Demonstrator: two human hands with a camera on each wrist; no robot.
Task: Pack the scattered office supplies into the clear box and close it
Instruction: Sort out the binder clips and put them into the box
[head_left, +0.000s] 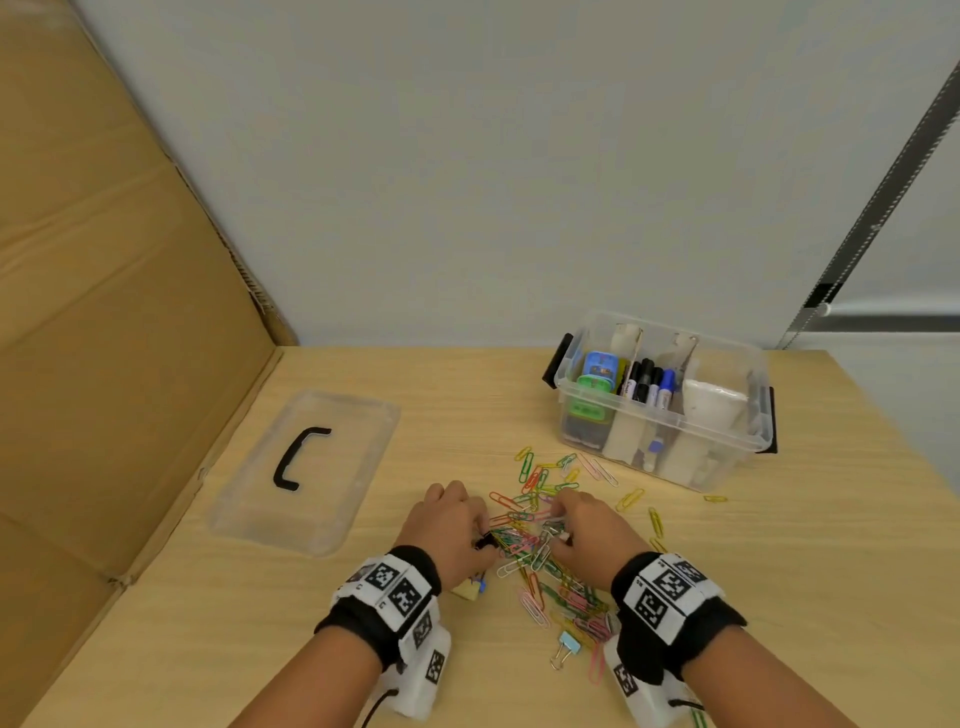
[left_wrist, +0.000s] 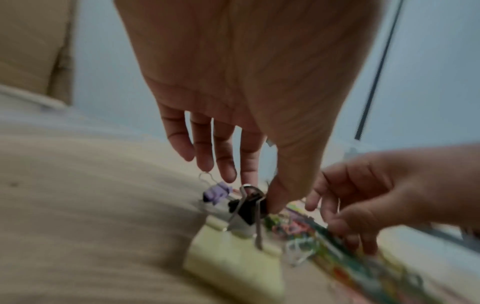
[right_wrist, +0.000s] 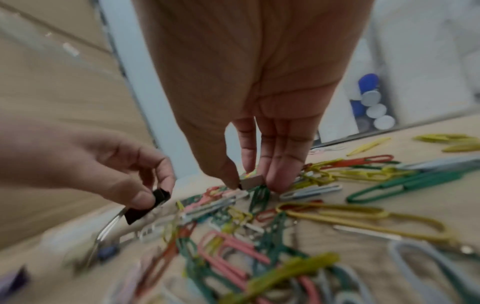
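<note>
My left hand (head_left: 480, 535) pinches a black binder clip (head_left: 485, 543) between thumb and forefinger at the left edge of a pile of coloured paper clips (head_left: 540, 551). The left wrist view shows the black binder clip (left_wrist: 249, 205) in that pinch, its wire handles hanging down. My right hand (head_left: 558, 527) pinches a small grey binder clip (right_wrist: 250, 181) in the middle of the pile, thumb against fingertips. The clear box (head_left: 748, 441) stands open at the back right, holding markers and other supplies. Its lid (head_left: 306, 467) with a black handle lies flat at the left.
A pale yellow binder clip (left_wrist: 233, 263) and a purple binder clip (left_wrist: 217, 192) lie under my left hand. A light blue binder clip (head_left: 569, 644) lies near my right wrist. Loose paper clips (head_left: 631, 499) trail toward the box. A cardboard sheet (head_left: 104, 312) stands along the table's left side.
</note>
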